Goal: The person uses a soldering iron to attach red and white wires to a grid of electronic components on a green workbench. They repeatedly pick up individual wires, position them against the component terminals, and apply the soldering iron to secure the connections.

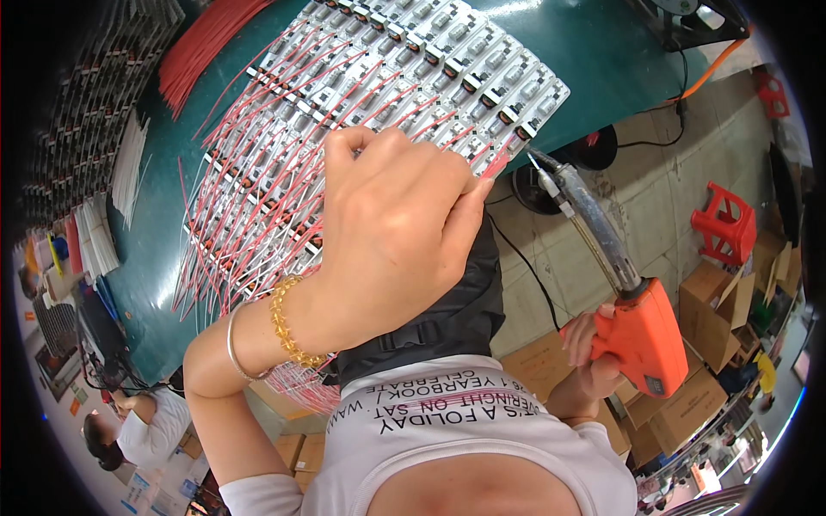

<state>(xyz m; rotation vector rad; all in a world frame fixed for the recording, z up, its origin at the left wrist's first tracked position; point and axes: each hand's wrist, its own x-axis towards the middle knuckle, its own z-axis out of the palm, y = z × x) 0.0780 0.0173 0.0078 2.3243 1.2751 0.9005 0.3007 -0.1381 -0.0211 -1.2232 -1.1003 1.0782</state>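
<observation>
A panel of small silver electrical parts [465, 52], set in slanted rows, lies on the green table. Many thin red wires [284, 163] and some white ones run across it and hang off its left side. My left hand [391, 215] is over the panel, its thumb and fingers pinched on a red wire [496, 163] at the right-hand edge part. An orange soldering gun [654, 340] is gripped in my right hand [594, 353]. Its thin tip points up and left, close to the pinched wire; whether they touch, I cannot tell.
Bundles of red wires [202, 56] and white wires [129, 172] lie on the green table [594, 77], beside stacked panels [95, 112] at far left. A black fan [697, 17] stands at top right. Cardboard boxes [680, 413] and a red stool [725, 224] are to the right.
</observation>
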